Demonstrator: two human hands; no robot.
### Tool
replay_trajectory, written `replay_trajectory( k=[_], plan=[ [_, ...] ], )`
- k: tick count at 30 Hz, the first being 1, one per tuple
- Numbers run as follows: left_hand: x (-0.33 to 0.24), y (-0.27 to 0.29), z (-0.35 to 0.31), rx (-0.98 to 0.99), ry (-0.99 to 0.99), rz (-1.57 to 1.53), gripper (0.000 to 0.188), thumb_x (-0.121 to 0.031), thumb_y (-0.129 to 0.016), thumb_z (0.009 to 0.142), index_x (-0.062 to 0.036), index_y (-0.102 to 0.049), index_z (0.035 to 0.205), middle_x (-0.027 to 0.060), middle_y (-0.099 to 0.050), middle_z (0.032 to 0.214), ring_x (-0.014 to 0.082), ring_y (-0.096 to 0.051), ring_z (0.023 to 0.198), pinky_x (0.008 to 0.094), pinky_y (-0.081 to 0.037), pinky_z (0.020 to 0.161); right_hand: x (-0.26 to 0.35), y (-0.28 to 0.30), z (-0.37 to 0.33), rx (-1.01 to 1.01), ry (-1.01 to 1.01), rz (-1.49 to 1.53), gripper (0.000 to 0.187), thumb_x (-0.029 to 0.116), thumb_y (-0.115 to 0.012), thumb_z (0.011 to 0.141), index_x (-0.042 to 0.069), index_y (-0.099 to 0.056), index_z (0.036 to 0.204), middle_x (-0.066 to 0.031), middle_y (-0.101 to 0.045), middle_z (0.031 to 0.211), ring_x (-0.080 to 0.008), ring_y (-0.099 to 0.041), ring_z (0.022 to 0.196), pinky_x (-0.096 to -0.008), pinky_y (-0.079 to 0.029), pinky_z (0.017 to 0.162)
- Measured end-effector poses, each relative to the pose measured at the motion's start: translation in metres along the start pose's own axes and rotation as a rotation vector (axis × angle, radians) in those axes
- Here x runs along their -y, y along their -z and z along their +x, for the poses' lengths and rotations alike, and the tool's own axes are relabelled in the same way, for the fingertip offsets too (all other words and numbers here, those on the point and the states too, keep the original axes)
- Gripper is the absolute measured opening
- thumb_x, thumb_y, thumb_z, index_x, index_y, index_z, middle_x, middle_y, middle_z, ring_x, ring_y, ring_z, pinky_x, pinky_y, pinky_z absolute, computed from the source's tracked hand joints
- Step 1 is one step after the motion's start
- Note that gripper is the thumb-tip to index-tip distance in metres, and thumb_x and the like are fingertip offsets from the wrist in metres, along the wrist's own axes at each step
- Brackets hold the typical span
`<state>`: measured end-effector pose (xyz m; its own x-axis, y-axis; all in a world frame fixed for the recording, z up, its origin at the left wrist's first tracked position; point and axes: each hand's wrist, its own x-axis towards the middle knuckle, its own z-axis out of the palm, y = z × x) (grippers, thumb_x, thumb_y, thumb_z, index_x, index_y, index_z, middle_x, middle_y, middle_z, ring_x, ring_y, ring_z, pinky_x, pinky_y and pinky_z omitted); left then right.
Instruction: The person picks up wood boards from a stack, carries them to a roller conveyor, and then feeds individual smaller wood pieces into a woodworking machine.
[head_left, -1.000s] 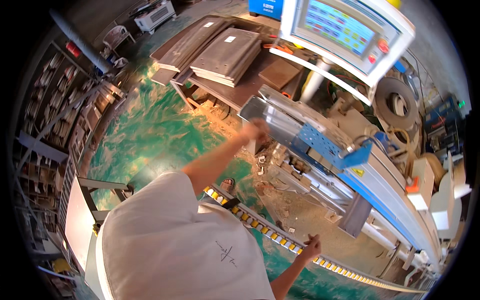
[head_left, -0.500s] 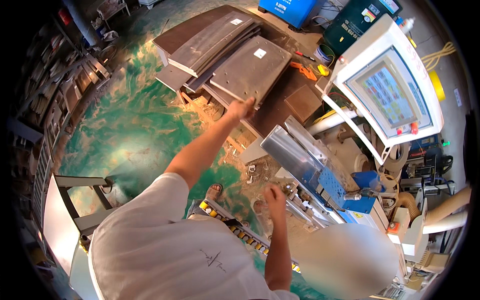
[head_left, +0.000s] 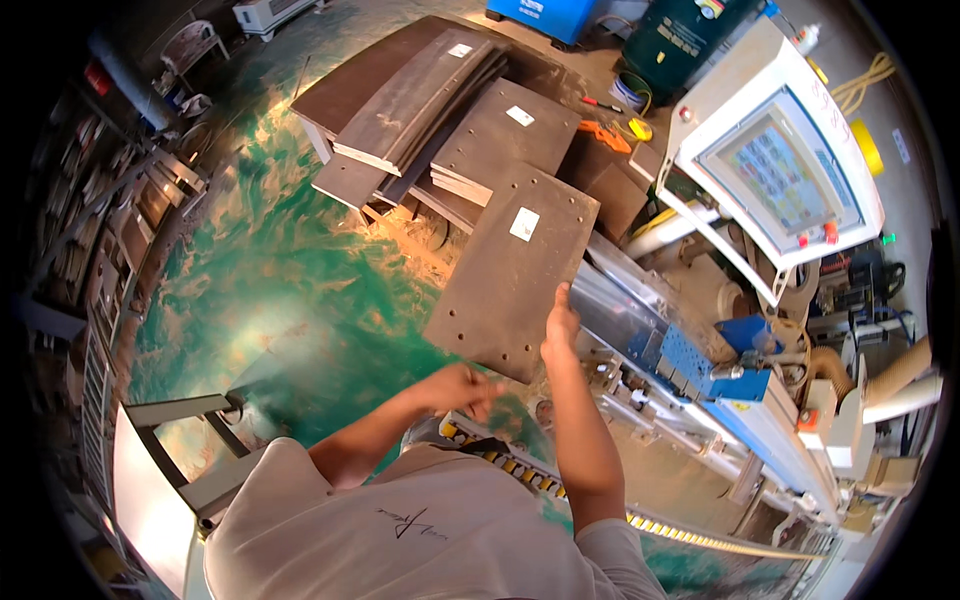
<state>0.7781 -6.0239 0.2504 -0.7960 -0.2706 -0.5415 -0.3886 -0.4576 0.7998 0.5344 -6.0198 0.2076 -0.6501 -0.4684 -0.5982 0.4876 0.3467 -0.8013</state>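
A brown wooden panel [head_left: 510,280] with a white label and small drilled holes near its ends is off the table, tilted in front of me. My right hand [head_left: 562,322] grips its right edge, thumb on the upper face. Just below the panel's near edge is my left hand [head_left: 462,390], fingers loosely apart and slightly blurred. It looks clear of the panel, though contact at the edge is hard to judge. Beyond lies a stack of similar panels [head_left: 505,135], with a longer stack of curved-looking boards [head_left: 415,100] to its left on the brown table [head_left: 345,72].
To my right stands a machine with a blue and metal bed [head_left: 640,325] and a white control panel [head_left: 780,170]. Orange tool [head_left: 605,136] and yellow tape measure [head_left: 640,129] lie on the table. A roller conveyor [head_left: 520,480] runs close to my body. Sawdust covers the green floor [head_left: 300,290].
The top panel has come off the stack toward me. My right hand has risen and taken its right edge. My left hand has drawn back from the stack to below the panel.
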Motion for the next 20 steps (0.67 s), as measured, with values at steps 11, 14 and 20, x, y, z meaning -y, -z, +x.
replay_trajectory(
  k=[11,14,20],
  plan=[
    [-0.025,0.002,0.163,-0.103,0.075,0.054,0.051,-0.042,-0.059,0.102,0.0002,-0.058,0.132,0.0087,-0.067,0.112,0.0192,-0.067,0.093,0.0351,-0.057,0.074,-0.098,0.195,-0.037,-0.264,0.019,-0.078,0.080,0.065,-0.047,0.100,-0.006,-0.059,0.135,-0.0190,-0.060,0.137,-0.0302,-0.060,0.122,-0.0398,-0.047,0.101],
    [0.004,-0.031,0.204,-0.023,0.056,0.106,0.048,-0.040,-0.059,0.102,-0.0008,-0.059,0.131,0.0093,-0.067,0.111,0.0204,-0.069,0.088,0.0355,-0.057,0.075,-0.123,0.244,-0.022,-0.318,-0.009,-0.190,0.092,0.071,-0.041,0.098,-0.009,-0.050,0.142,-0.0209,-0.058,0.140,-0.0312,-0.055,0.129,-0.0394,-0.041,0.109],
    [0.008,-0.115,0.245,0.016,0.064,0.075,0.041,-0.035,-0.056,0.103,-0.0055,-0.059,0.131,0.0078,-0.068,0.111,0.0210,-0.070,0.085,0.0367,-0.059,0.077,-0.142,0.326,-0.002,-0.483,-0.042,-0.297,0.098,0.078,-0.036,0.094,-0.004,-0.048,0.146,-0.0245,-0.048,0.151,-0.0410,-0.039,0.144,-0.0414,-0.028,0.119]
  ],
)
